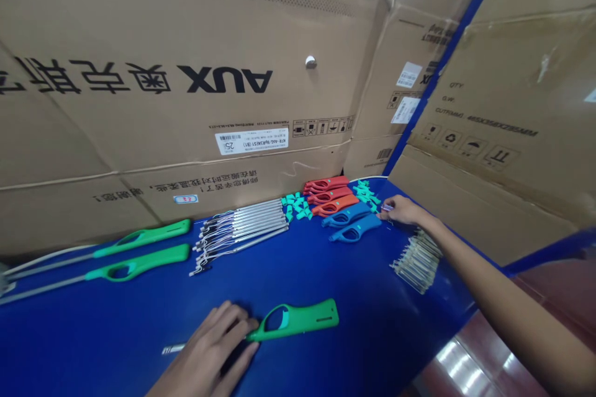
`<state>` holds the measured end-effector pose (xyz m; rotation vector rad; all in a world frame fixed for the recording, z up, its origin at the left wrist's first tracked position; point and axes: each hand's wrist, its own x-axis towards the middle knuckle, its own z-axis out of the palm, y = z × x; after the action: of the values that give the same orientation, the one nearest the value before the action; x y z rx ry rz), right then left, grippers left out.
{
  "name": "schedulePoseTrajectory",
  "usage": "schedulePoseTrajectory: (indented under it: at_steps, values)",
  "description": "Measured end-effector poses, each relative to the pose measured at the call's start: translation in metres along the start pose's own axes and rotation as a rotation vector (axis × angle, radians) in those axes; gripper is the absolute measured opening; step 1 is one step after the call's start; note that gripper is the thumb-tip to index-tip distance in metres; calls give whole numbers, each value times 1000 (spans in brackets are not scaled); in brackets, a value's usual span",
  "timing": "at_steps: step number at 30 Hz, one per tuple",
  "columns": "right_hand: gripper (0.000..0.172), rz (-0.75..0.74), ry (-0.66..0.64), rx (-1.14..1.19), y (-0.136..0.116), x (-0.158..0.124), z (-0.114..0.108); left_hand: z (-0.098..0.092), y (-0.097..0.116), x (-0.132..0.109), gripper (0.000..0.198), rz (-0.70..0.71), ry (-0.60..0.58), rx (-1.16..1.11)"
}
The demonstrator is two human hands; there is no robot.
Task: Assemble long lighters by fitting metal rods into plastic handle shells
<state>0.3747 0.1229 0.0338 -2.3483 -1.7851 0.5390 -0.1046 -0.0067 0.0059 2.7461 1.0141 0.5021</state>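
From my remote seat, the cardboard boxes (186, 74) fill the view, standing as a wall right behind the bundle of metal tubes (242, 229). The blue table (326, 273) lies under that bundle and runs out from it on every side. Two long green lighters (139, 248) lie side by side just left of the bundle. A loose green handle (298, 319) sits well in front of the bundle, nearer to me. My left hand (214, 347) rests flat on it, fingers close together and lying over its left end, not wrapped round it. A short metal end shows past the hand on its left. Right of the bundle I see red handles (328, 192) and blue handles (354, 226) in a row. My right hand (403, 211) reaches just beyond them, fingertips drawn narrow; I cannot tell whether they grip anything. A stack of pale parts (416, 260) lies under that forearm, further right of the bundle. Small teal pieces (295, 206) are scattered at the bundle's right end
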Motion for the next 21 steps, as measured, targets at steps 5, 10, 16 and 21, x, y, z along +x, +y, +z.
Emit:
schedulePoseTrajectory:
  at_steps: [5, 10, 16, 21]
  values:
    - [20, 4, 29, -6, 2, -3, -2, 0, 0, -1, 24, -19, -12, -34]
    - [31, -21, -40, 6, 4, -13, -11, 2, -1, -3, 26, -12, 7, -10]
    - [35, -7, -54, -12, 6, -17, -10, 1, -1, -2, 27, 2, 7, 9]
    - [33, 12, -33, -17, 5, -17, -11, 1, -1, -3, 28, 6, 31, 11]
